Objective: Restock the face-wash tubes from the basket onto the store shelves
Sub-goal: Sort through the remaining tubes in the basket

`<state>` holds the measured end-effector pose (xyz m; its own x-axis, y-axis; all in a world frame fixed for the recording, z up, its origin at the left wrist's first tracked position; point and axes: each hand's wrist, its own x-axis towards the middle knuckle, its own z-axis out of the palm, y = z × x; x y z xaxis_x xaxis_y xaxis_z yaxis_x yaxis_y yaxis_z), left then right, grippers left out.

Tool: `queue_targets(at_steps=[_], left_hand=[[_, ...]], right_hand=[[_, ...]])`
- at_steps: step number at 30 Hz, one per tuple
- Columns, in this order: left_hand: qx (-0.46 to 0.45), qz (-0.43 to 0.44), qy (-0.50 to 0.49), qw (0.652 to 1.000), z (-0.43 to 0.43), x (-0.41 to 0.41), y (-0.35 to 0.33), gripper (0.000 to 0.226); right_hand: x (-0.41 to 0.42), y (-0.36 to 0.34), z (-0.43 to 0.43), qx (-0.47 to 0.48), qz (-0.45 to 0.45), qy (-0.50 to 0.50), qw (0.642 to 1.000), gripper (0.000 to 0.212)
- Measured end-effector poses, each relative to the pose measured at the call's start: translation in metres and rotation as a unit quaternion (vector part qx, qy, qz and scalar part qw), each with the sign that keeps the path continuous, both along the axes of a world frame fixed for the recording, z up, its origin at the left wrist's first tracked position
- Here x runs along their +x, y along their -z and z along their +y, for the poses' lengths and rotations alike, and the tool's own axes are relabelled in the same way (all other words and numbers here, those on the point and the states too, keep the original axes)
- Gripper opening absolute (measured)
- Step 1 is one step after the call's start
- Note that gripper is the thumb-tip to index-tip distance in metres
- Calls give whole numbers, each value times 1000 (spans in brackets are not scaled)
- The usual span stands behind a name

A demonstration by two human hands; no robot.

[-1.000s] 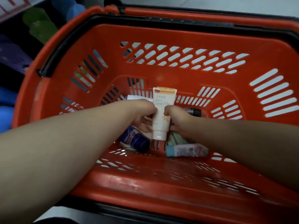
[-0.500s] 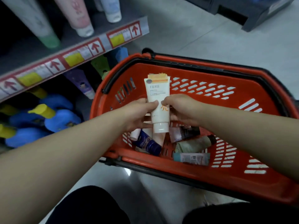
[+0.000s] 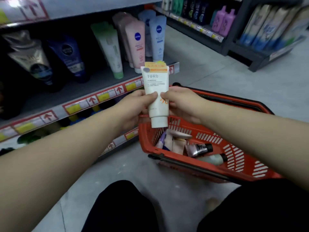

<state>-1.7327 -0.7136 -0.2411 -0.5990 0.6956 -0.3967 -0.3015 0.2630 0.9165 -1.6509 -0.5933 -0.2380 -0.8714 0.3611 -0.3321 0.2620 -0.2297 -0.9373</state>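
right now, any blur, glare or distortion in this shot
Head view: white tube fairly sharp; dark tubes at far left sink into shadow; upper price strip glares and blurs; wide lens bows the shelf edge, stretches the forearms.

Pink tube (image 3: 136,47) NIVEA, white tube (image 3: 155,81) 半亩花田

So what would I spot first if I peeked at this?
Right in the middle, a white tube with an orange top is held upright by the left hand and right hand. Behind it on the floor sits a red basket holding more tubes, and at left a shelf of standing tubes.
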Motion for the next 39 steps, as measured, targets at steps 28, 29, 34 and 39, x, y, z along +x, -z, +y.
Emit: queue_targets(at_steps=[28, 29, 34, 39], left_hand=[[120, 347, -223, 903, -142, -92, -208, 19], [119, 351, -232, 900, -142, -96, -209, 20], [120, 356, -268, 887, -141, -111, -214, 25], [110, 387, -292, 867, -148, -128, -228, 25]], right_hand=[[-136, -208, -129, 242, 207, -46, 947, 10], [-142, -210, -128, 257, 208, -43, 943, 15], [-163, -220, -129, 286, 234, -84, 925, 38], [-183, -228, -134, 318, 271, -100, 903, 36]])
